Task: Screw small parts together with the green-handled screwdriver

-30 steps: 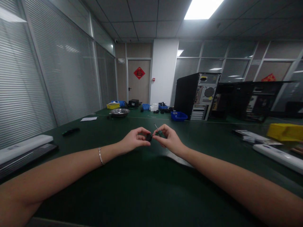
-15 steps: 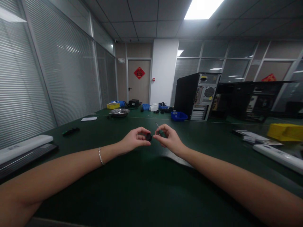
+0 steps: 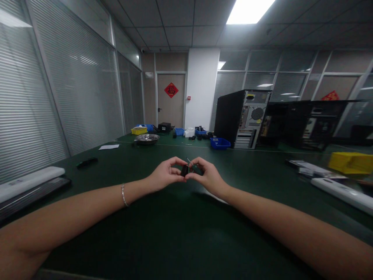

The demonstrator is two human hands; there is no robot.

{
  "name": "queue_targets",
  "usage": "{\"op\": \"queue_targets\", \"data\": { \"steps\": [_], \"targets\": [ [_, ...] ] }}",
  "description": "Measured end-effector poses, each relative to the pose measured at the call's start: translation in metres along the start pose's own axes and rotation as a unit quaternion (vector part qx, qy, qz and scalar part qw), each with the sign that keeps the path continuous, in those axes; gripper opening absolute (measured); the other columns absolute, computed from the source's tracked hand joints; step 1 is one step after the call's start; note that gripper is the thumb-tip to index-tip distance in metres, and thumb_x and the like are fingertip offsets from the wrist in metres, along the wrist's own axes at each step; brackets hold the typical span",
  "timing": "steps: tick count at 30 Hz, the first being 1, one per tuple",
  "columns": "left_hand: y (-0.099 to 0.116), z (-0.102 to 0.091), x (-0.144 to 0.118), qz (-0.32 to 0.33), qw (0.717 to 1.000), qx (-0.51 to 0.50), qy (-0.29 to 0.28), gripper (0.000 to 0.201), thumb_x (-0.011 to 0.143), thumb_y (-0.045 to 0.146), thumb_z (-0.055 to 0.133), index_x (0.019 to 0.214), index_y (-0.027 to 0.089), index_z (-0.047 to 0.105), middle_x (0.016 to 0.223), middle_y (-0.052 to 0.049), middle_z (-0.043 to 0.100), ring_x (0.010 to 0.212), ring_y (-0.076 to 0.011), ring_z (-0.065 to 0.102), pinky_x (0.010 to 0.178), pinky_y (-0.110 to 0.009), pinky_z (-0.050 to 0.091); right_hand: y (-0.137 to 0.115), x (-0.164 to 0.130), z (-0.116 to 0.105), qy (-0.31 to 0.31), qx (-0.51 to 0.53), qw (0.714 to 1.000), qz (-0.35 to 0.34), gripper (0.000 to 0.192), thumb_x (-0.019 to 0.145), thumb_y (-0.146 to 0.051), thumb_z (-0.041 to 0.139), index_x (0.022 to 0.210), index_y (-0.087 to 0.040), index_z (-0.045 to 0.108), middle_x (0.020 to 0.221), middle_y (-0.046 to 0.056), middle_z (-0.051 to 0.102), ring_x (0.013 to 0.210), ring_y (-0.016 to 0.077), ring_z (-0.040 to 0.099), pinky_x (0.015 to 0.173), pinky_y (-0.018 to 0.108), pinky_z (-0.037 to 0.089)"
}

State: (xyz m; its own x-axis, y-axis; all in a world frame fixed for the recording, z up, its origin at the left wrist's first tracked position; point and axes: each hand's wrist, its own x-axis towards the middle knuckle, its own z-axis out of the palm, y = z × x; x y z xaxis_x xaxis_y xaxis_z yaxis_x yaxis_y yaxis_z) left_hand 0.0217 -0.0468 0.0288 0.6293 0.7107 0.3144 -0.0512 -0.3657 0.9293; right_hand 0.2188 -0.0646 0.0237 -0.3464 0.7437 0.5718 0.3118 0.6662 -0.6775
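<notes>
Both hands now closed up mid-tabletop (image 3: 175, 233): left hand (image 3: 164, 175) pinching small black blocky part (image 3: 183, 170), right hand (image 3: 204, 175) gripping thin green-handled screwdriver (image 3: 190, 164), tip swung leftward onto part.

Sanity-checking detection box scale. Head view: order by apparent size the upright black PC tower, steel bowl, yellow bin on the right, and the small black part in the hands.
1. black PC tower
2. yellow bin
3. steel bowl, not much smaller than the bin, and farther away, so true order is unsure
4. small black part, pinched between left hand and right hand
</notes>
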Motion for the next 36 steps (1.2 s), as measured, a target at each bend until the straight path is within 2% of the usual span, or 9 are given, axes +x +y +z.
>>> {"op": "queue_targets", "data": {
  "steps": [4, 10, 16, 21, 26, 30, 34, 36],
  "targets": [
    [-0.001, 0.002, -0.001, 0.015, 0.998, 0.053, 0.011, 0.043, 0.068, 0.018, 0.070, 0.106, 0.018, 0.051, 0.108, -0.007, 0.057, 0.080, -0.0175, 0.064, 0.073, -0.035, 0.052, 0.000, 0.000, 0.001, -0.008, -0.026, 1.000, -0.002, 0.029, 0.069, -0.035, 0.071, 0.088, -0.019, 0.056, 0.078, 0.000, 0.059, 0.071, 0.0157, 0.054, 0.063, 0.027, 0.042],
    [-0.001, 0.007, -0.004, 0.023, 0.995, 0.098, 0.016, 0.040, 0.071, 0.021, 0.068, 0.105, 0.019, 0.048, 0.089, -0.002, 0.058, 0.076, -0.0167, 0.063, 0.068, -0.031, 0.051, 0.000, 0.000, 0.005, 0.027, -0.080, 0.996, -0.039, 0.027, 0.069, -0.035, 0.072, 0.084, -0.019, 0.055, 0.075, 0.000, 0.057, 0.067, 0.0143, 0.051, 0.058, 0.025, 0.039],
    [0.006, 0.010, -0.004, 0.021, 0.999, 0.021, -0.014, 0.035, 0.074, 0.019, 0.066, 0.103, 0.018, 0.048, 0.104, -0.006, 0.055, 0.081, -0.0151, 0.061, 0.076, -0.033, 0.049, -0.005, -0.002, 0.004, 0.033, -0.155, 0.985, -0.066, 0.027, 0.069, -0.034, 0.072, 0.086, -0.020, 0.056, 0.079, 0.001, 0.057, 0.070, 0.0163, 0.052, 0.061, 0.027, 0.039],
    [0.005, 0.011, -0.002, 0.002, 1.000, -0.029, 0.005, 0.025, 0.080, 0.025, 0.059, 0.101, 0.016, 0.046, 0.093, -0.006, 0.059, 0.083, -0.0178, 0.062, 0.078, -0.037, 0.048, -0.005, -0.002, 0.005, 0.013, -0.204, 0.975, -0.090, 0.023, 0.074, -0.028, 0.069, 0.090, -0.021, 0.054, 0.085, 0.003, 0.056, 0.076, 0.0172, 0.054, 0.064, 0.027, 0.041],
    [-0.005, 0.009, 0.001, -0.004, 0.999, -0.040, 0.001, 0.031, 0.078, 0.025, 0.063, 0.102, 0.018, 0.044, 0.091, -0.005, 0.062, 0.086, -0.0197, 0.063, 0.077, -0.035, 0.048, -0.008, -0.002, 0.008, -0.001, -0.242, 0.966, -0.090, 0.022, 0.075, -0.029, 0.067, 0.091, -0.021, 0.053, 0.088, 0.003, 0.056, 0.075, 0.0174, 0.054, 0.064, 0.027, 0.041],
    [-0.006, 0.008, 0.002, -0.004, 0.999, -0.043, 0.003, 0.039, 0.079, 0.024, 0.062, 0.113, 0.018, 0.045, 0.095, -0.007, 0.064, 0.090, -0.0205, 0.063, 0.079, -0.036, 0.048, -0.009, -0.002, 0.008, 0.000, -0.237, 0.967, -0.093, 0.024, 0.075, -0.029, 0.066, 0.095, -0.022, 0.053, 0.092, 0.004, 0.056, 0.079, 0.0188, 0.055, 0.068, 0.029, 0.044],
    [-0.008, -0.007, 0.012, -0.007, 0.999, -0.020, 0.050, 0.035, 0.080, 0.023, 0.059, 0.112, 0.013, 0.052, 0.106, -0.011, 0.063, 0.094, -0.0204, 0.061, 0.083, -0.036, 0.047, -0.006, -0.004, 0.006, 0.003, -0.214, 0.972, -0.097, 0.031, 0.078, -0.026, 0.064, 0.106, -0.024, 0.052, 0.097, 0.006, 0.056, 0.086, 0.0203, 0.056, 0.072, 0.032, 0.046],
    [-0.012, -0.028, 0.021, -0.003, 0.991, -0.011, 0.133, 0.030, 0.081, 0.022, 0.056, 0.110, 0.011, 0.055, 0.102, -0.011, 0.065, 0.087, -0.0182, 0.062, 0.081, -0.034, 0.048, -0.006, -0.006, 0.003, 0.002, -0.210, 0.974, -0.091, 0.032, 0.079, -0.026, 0.062, 0.109, -0.024, 0.051, 0.097, 0.006, 0.056, 0.086, 0.0201, 0.056, 0.073, 0.032, 0.047]
  ]
}}
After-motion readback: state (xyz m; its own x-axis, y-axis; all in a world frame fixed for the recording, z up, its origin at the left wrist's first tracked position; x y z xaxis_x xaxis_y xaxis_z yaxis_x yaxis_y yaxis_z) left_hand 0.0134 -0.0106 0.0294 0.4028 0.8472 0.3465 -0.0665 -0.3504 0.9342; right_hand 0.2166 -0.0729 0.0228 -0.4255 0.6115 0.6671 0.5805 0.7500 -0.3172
